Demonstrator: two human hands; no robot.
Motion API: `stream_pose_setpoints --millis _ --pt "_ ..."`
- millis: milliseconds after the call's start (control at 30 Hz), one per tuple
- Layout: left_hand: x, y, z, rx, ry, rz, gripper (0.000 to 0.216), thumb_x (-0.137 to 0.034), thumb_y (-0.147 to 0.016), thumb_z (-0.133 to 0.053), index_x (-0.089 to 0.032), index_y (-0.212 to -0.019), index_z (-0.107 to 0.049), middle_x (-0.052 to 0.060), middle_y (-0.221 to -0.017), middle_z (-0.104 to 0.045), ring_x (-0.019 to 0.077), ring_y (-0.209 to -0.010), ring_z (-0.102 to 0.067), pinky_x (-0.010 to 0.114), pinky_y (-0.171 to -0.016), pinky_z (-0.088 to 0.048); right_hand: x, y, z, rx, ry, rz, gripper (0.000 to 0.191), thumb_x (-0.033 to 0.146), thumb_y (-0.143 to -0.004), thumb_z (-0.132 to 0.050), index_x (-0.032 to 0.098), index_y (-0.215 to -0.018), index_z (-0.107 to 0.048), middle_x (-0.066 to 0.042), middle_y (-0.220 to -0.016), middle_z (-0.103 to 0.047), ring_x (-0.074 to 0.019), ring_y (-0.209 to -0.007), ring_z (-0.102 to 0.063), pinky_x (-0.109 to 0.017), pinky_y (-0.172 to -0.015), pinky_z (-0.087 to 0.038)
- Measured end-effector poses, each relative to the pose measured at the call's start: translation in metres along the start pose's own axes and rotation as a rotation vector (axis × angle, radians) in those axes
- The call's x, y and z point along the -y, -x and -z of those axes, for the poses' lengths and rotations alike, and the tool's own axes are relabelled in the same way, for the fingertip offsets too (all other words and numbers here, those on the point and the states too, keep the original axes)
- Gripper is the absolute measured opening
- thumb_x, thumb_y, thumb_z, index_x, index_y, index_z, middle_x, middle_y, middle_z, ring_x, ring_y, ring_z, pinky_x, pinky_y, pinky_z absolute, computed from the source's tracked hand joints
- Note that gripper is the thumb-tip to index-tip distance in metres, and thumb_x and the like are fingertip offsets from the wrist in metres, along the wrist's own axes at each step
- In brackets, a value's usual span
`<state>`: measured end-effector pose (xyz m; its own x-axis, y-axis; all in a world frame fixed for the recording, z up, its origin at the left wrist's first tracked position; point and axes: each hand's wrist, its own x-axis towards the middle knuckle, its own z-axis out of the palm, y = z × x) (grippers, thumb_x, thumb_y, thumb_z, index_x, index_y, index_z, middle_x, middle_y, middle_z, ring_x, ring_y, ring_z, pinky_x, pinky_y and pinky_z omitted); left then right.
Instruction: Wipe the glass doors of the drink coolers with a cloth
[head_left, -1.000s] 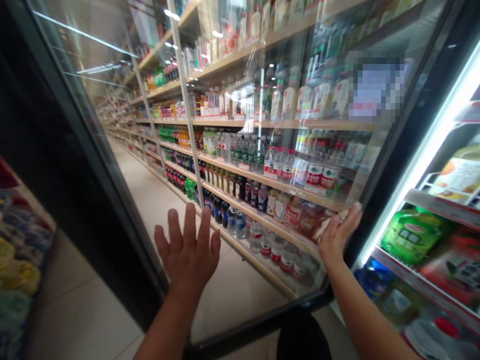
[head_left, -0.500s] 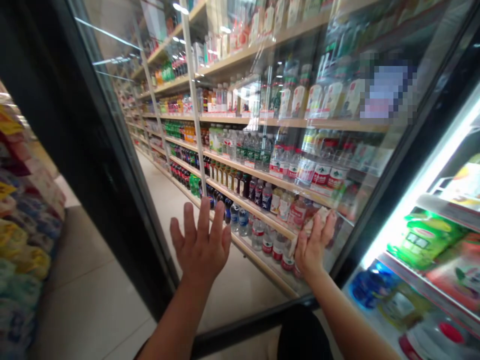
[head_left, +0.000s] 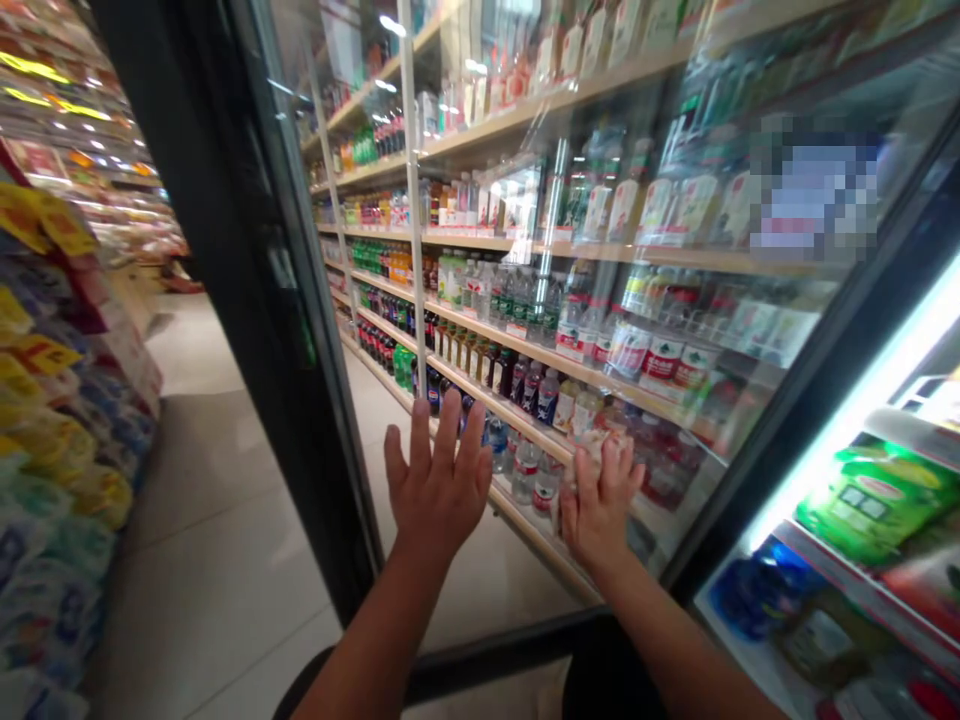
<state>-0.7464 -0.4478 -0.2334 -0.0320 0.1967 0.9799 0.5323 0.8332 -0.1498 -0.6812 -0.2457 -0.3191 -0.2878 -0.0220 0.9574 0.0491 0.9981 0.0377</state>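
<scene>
An open glass cooler door (head_left: 525, 300) with a black frame stands in front of me. My left hand (head_left: 439, 485) lies flat against the glass, fingers spread, holding nothing. My right hand (head_left: 600, 500) presses a small pale cloth (head_left: 581, 450) flat against the lower glass, close beside the left hand. Through the glass I see shelves of bottled drinks (head_left: 637, 350) along a shop aisle.
The lit cooler interior at right holds green packets (head_left: 870, 495) and blue items (head_left: 757, 590) on shelves. A rack of colourful packaged goods (head_left: 52, 450) stands at left. Tiled floor (head_left: 210, 560) runs between the rack and the door.
My right hand has slid the cloth leftward and down across the glass, from the door's right frame towards my left hand. The view has swung, showing more of the aisle at left.
</scene>
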Motion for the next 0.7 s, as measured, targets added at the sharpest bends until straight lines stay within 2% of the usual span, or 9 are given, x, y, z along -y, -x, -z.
stream_pose_setpoints --millis 67,133,200,267,433,567,700 --pt "0.000 0.000 0.001 0.001 0.016 -0.001 0.069 -0.031 -0.092 -0.060 -0.024 -0.154 -0.031 0.009 -0.158 -0.035 0.0275 -0.152 -0.016 0.048 -0.125 -0.011 0.011 0.018 -0.003 0.037 -0.038 0.100 0.073 0.015 -0.086 -0.057 0.029 -0.154 -0.034 -0.011 -0.164 -0.026 -0.0386 -0.153 -0.009 -0.068 -0.119 -0.015" --pt "0.000 0.000 0.001 0.000 0.024 -0.003 0.069 -0.031 -0.092 -0.059 -0.023 -0.154 -0.031 0.009 -0.158 -0.035 0.0272 -0.152 -0.016 0.048 -0.125 -0.011 0.021 0.035 -0.004 0.083 -0.103 0.217 0.062 0.013 -0.083 -0.058 0.031 -0.142 -0.053 -0.005 -0.154 -0.046 -0.0334 -0.154 -0.013 -0.060 -0.124 -0.009" --pt "0.001 0.000 0.001 -0.002 0.013 -0.006 0.070 -0.030 -0.091 -0.060 -0.022 -0.154 -0.031 0.010 -0.158 -0.035 0.0278 -0.152 -0.017 0.048 -0.125 -0.012 0.029 0.043 -0.003 0.126 -0.164 0.275 0.055 0.013 -0.083 -0.056 0.033 -0.134 -0.061 0.000 -0.141 -0.060 -0.0283 -0.153 -0.018 -0.054 -0.126 -0.003" --pt "0.001 0.000 0.001 0.000 -0.006 -0.015 0.072 -0.031 -0.090 -0.061 -0.020 -0.154 -0.031 0.010 -0.158 -0.034 0.0287 -0.152 -0.017 0.049 -0.125 -0.012 0.034 0.043 -0.001 0.143 -0.197 0.285 0.054 0.013 -0.084 -0.053 0.034 -0.134 -0.061 0.002 -0.133 -0.067 -0.0253 -0.153 -0.021 -0.052 -0.126 0.000" --pt "0.000 -0.001 0.001 -0.003 0.002 -0.013 0.073 -0.030 -0.090 -0.062 -0.021 -0.155 -0.029 0.010 -0.157 -0.035 0.0269 -0.153 -0.014 0.047 -0.126 -0.010 0.044 0.037 -0.001 0.128 -0.206 0.286 0.054 0.012 -0.084 -0.049 0.033 -0.132 -0.063 0.002 -0.131 -0.068 -0.0247 -0.153 -0.021 -0.052 -0.126 -0.003" --pt "0.000 -0.001 0.001 -0.003 0.004 -0.020 0.071 -0.029 -0.089 -0.064 -0.017 -0.153 -0.034 0.013 -0.156 -0.037 0.0286 -0.152 -0.016 0.048 -0.126 -0.010 0.041 0.019 -0.001 0.108 -0.213 0.321 0.055 0.014 -0.086 -0.053 0.036 -0.137 -0.057 0.005 -0.133 -0.066 -0.0216 -0.151 -0.026 -0.051 -0.127 0.000" --pt "0.000 0.001 0.000 -0.002 -0.020 -0.014 0.070 -0.031 -0.089 -0.064 -0.017 -0.152 -0.036 0.012 -0.157 -0.036 0.0295 -0.152 -0.017 0.049 -0.125 -0.012 0.023 -0.021 0.004 -0.040 -0.177 0.139 0.063 0.013 -0.088 -0.055 0.032 -0.147 -0.046 -0.004 -0.152 -0.049 -0.0298 -0.151 -0.024 -0.058 -0.125 -0.005"
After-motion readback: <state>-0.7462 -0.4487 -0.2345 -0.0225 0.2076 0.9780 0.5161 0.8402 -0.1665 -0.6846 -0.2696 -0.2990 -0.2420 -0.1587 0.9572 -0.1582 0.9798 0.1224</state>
